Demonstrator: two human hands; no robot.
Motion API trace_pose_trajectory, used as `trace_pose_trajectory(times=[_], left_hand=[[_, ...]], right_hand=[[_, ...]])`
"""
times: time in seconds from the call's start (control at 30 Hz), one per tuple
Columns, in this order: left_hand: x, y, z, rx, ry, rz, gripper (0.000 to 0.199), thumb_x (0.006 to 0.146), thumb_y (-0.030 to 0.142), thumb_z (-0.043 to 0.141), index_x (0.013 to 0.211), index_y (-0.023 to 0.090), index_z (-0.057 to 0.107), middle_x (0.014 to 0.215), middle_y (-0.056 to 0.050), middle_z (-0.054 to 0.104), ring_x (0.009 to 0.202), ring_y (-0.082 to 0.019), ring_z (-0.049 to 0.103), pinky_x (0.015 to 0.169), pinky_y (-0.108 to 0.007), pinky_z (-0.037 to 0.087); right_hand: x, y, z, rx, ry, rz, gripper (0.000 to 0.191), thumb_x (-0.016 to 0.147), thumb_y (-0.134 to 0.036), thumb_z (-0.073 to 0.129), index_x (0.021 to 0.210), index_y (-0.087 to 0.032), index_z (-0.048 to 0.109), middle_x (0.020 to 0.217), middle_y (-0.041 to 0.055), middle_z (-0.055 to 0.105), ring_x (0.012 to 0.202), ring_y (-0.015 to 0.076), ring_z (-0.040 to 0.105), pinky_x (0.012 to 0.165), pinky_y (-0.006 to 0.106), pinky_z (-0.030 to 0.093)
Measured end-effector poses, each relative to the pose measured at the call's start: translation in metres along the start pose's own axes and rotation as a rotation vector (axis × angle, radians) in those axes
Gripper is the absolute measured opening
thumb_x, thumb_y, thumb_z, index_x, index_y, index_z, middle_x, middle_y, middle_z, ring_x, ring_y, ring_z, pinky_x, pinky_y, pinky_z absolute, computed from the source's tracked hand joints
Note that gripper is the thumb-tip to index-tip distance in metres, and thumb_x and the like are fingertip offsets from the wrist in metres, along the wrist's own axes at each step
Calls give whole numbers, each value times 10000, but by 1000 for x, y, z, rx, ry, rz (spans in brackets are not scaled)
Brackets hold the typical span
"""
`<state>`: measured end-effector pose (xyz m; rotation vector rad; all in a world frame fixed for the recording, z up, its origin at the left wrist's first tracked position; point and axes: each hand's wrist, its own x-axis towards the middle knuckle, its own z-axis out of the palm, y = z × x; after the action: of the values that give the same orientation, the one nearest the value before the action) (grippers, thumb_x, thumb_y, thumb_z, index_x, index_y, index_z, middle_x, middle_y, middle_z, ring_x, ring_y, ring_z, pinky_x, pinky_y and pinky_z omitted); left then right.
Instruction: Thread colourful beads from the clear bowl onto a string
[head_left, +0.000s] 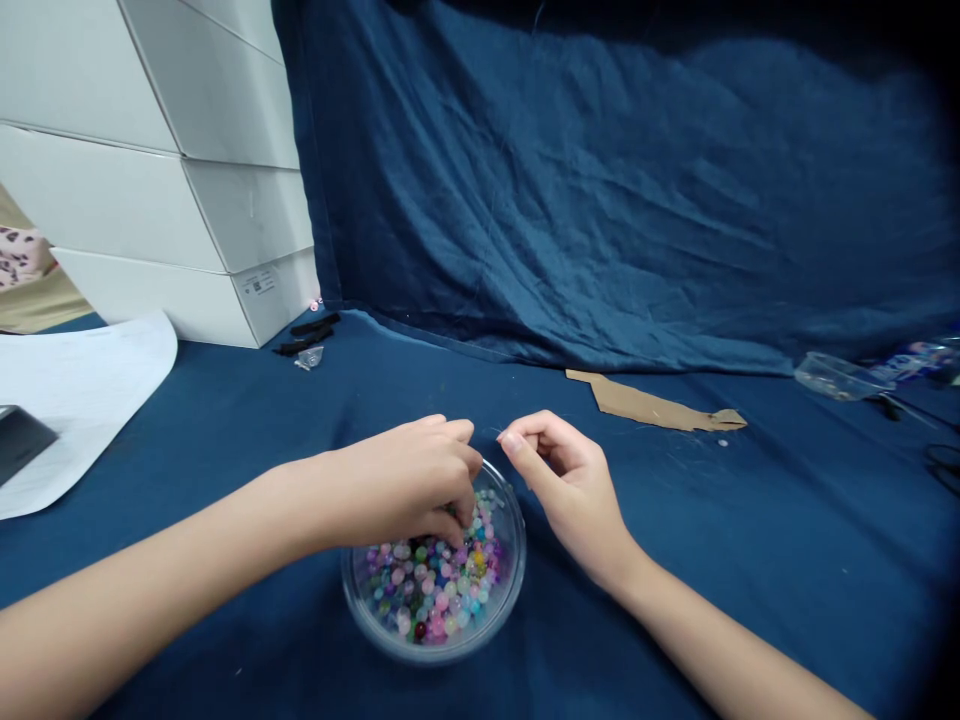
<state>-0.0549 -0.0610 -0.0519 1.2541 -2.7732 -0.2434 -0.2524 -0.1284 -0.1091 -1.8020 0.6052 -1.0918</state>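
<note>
A clear round bowl (517, 590) filled with small beads (442, 590) of many colours stands on the blue cloth before me. My left hand (420, 485) reaches over its far left rim, fingers bent down close to the beads. What its fingertips pinch, if anything, is hidden. Just right of the bowl, my right hand (566, 480) is raised with thumb and forefinger pressed together. A short bit of fine thread (496, 432) pokes out from that pinch, faint against the cloth.
White boxes (247, 220) are stacked at the back left, beside a paper sheet (112, 400). A torn cardboard strip (652, 405) lies behind my right hand. At far right is a clear plastic container (840, 378). A blue curtain (562, 190) hangs behind.
</note>
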Motion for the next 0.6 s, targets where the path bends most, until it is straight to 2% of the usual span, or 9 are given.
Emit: trace_pose_trajectory(times=[0.13, 0.27, 0.4, 0.53, 0.6], left_hand=[[0, 3, 3, 30, -2, 17, 110, 921, 254, 787, 810, 254, 791, 835, 0, 694, 898, -212, 544, 759, -366, 307], [0, 4, 2, -44, 1, 19, 48, 903, 233, 806, 864, 239, 777, 888, 13, 728, 931, -206, 576, 806, -347, 342], [-1, -6, -3, -366, 52, -23, 81, 854, 177, 840, 889, 222, 783, 902, 23, 763, 946, -172, 637, 884, -284, 418], [-2, -25, 1, -770, 184, -25, 132, 819, 229, 868, 934, 191, 817, 927, -24, 774, 916, -169, 690, 835, -263, 490], [-3, -33, 5, -917, 247, -77, 198, 785, 230, 893, 968, 191, 828, 935, -40, 778, 909, -179, 699, 808, -276, 495]], right_hand=[[0, -2, 0, 2, 7, -17, 191, 999, -341, 666, 868, -203, 658, 722, -33, 544, 658, 133, 439, 607, 272, 362], [-1, -3, 0, 7, 18, -28, 193, 1001, -323, 666, 852, -203, 643, 716, -37, 530, 655, 128, 430, 609, 270, 360], [-4, -2, -2, 37, 42, -58, 188, 1000, -312, 670, 844, -208, 648, 721, -34, 535, 662, 132, 439, 615, 273, 369], [-9, -3, -3, 80, 26, -142, 180, 1002, -287, 664, 835, -219, 658, 716, -38, 543, 657, 131, 447, 615, 275, 369], [-11, -3, -2, 88, -8, -174, 177, 1005, -279, 661, 837, -223, 663, 714, -38, 556, 659, 133, 451, 622, 278, 369]])
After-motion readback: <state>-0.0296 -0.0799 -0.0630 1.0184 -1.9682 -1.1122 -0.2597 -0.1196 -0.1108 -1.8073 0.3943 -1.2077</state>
